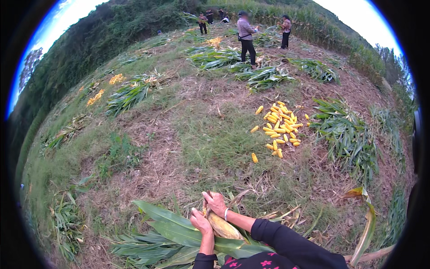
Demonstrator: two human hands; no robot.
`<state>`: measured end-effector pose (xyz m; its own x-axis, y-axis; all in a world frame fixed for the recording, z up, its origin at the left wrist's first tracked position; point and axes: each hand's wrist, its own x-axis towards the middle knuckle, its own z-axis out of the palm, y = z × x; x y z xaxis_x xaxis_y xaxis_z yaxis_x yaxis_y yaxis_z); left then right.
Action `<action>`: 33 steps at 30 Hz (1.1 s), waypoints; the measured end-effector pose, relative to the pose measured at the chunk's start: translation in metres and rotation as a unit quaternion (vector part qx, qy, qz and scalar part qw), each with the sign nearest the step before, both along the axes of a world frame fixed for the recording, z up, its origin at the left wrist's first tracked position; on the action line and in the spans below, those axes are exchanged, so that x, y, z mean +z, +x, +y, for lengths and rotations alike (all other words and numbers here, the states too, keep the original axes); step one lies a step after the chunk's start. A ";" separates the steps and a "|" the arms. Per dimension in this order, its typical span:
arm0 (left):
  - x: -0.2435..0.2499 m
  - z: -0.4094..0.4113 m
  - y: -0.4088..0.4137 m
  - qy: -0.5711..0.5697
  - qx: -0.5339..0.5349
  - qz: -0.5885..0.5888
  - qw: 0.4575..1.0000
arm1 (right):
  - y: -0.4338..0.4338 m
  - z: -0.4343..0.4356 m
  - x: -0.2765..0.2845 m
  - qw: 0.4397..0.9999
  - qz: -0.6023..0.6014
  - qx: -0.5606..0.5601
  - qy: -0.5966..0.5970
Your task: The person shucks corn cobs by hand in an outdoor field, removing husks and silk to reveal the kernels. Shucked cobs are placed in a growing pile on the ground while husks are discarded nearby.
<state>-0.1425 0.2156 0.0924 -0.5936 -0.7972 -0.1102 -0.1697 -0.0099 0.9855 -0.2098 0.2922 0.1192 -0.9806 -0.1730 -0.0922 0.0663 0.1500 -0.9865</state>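
Observation:
An ear of corn [223, 226] in dry, pale husk lies just in front of my body, its tip pointing up between my two hands. My left hand [201, 222] grips the husk near the tip from the left. On the other side my right hand [216, 203], with a white band at the wrist, pinches the tip of the same husk. A little yellow shows between the hands. Broad green corn leaves [174, 215] spread under and around the ear. The far sides of the fingers are hidden.
Husked yellow cobs [280, 124] form a loose pile ahead to the right. Cut corn stalks [349, 134] lie beside it, with more stalks [131, 94] at the left. A person [247, 37] stands farther up the slope; several others are behind. Standing corn [322, 25] borders the field.

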 end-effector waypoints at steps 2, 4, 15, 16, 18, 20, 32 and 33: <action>-0.016 -0.007 0.000 0.056 0.003 0.032 0.998 | 0.000 -0.005 -0.004 0.966 -0.116 -0.001 -0.232; -0.027 -0.009 0.000 0.111 0.034 0.050 0.992 | -0.001 -0.006 -0.010 0.923 -0.170 0.000 -0.346; -0.035 -0.004 0.002 0.115 0.025 0.027 0.993 | 0.010 0.003 0.010 0.894 -0.276 0.042 -0.349; -0.034 -0.005 0.002 0.109 0.016 0.019 0.994 | 0.012 0.005 0.013 0.891 -0.284 0.043 -0.352; -0.029 -0.002 0.001 0.083 0.013 0.006 0.996 | 0.014 0.009 0.014 0.882 -0.301 0.029 -0.362; -0.027 0.002 0.001 0.030 -0.005 -0.042 0.999 | 0.015 0.017 0.015 0.871 -0.315 0.035 -0.376; -0.045 -0.002 0.003 -0.140 -0.085 -0.170 0.972 | 0.055 0.068 0.043 0.839 -0.404 0.104 -0.349; -0.039 0.003 0.003 -0.156 -0.094 -0.181 0.967 | 0.057 0.073 0.047 0.842 -0.408 0.096 -0.341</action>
